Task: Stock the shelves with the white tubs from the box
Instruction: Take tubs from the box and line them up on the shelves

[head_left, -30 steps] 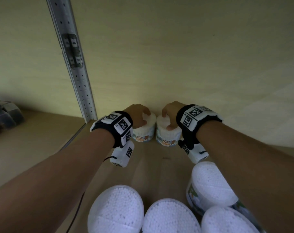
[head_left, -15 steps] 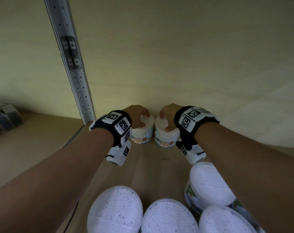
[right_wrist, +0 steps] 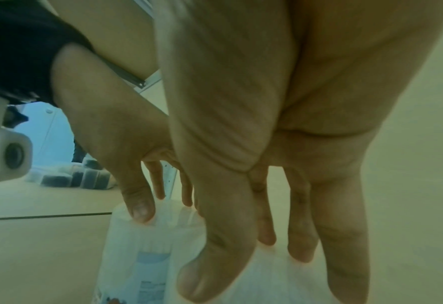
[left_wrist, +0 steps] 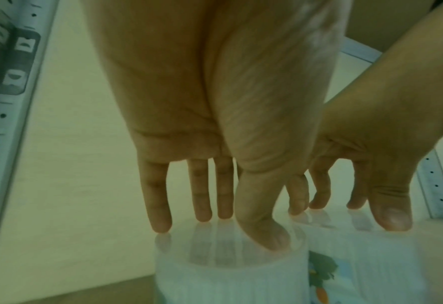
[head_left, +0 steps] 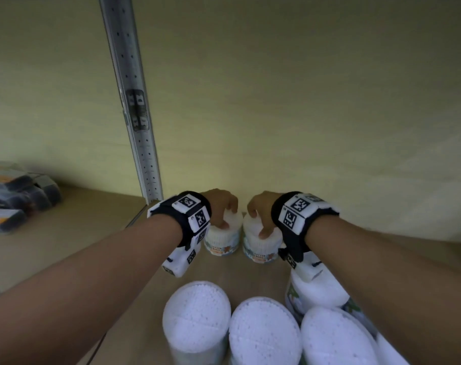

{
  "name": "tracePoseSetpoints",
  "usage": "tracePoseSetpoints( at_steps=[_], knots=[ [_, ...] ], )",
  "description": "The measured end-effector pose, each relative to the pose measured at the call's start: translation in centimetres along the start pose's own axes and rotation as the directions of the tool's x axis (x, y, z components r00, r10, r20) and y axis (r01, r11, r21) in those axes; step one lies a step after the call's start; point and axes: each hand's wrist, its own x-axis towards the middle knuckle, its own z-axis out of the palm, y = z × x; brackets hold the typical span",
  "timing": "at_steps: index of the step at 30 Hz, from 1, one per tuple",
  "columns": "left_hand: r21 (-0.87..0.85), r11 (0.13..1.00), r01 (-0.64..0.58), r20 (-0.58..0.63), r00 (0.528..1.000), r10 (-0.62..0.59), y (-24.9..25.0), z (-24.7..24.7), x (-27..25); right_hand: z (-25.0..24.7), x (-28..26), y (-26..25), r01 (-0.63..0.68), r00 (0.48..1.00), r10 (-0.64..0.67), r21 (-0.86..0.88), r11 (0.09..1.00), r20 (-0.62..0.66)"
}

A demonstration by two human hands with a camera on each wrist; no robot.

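Note:
Two white tubs stand side by side at the back of the shelf, the left tub (head_left: 222,239) (left_wrist: 231,283) and the right tub (head_left: 262,246) (right_wrist: 267,288). My left hand (head_left: 224,212) (left_wrist: 231,228) grips the left tub by its lid from above, fingers on the far rim and thumb on the near rim. In the same way my right hand (head_left: 258,214) (right_wrist: 254,265) grips the right tub. Both tubs have coloured labels low on their sides. Whether their bases touch the shelf board is hidden.
Several more white tubs (head_left: 196,314) stand in a group at the front of the shelf board (head_left: 66,246), under my forearms. A perforated metal post (head_left: 134,114) rises at the left of the back panel. Dark packages (head_left: 16,196) lie far left.
Both hands stay on top of the same two tubs at the back of the shelf. The head view has shifted a little; no clear movement of the tubs.

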Motion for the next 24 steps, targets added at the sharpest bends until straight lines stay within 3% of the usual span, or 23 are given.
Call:
tracePoseSetpoints(
  at_steps=[2,6,9,12,16,21,22,24],
  knots=[
    [0.015,1.000,-0.010,0.024,1.000,0.010,0.5,0.0,-1.2,1.4,0.8,-0.5,-0.002,1.000,0.001,0.021,1.000,0.028],
    [0.038,0.999,-0.019,0.049,0.999,0.017,1.4,0.4,-3.6,9.4,13.3,2.8,0.083,0.995,-0.080,-0.042,0.996,0.053],
    [0.037,0.999,-0.020,0.046,0.999,0.018,2.1,0.7,-5.1,10.7,14.2,3.0,0.090,0.988,-0.078,-0.089,0.992,0.134],
    [0.030,0.999,-0.023,0.050,0.999,0.021,2.8,1.0,-6.7,11.6,12.2,2.7,0.049,0.991,-0.036,-0.100,0.994,0.129],
    [0.000,1.000,-0.019,0.023,1.000,0.019,3.4,1.4,-8.5,11.7,9.0,2.3,0.124,0.992,-0.119,-0.111,0.986,0.044],
    [0.000,0.999,0.033,0.007,0.999,-0.033,4.3,2.0,-9.8,11.9,7.8,3.2,0.160,0.980,-0.154,-0.038,0.986,0.123],
    [-0.002,0.999,0.043,0.001,0.999,-0.043,4.5,2.1,-10.0,10.9,5.8,2.4,0.133,0.985,-0.128,-0.029,0.991,0.118],
    [0.001,0.998,0.064,-0.018,0.998,-0.064,4.8,2.3,-10.4,5.6,-4.4,-1.2,0.122,0.989,-0.114,-0.084,0.989,0.098]
  ],
)
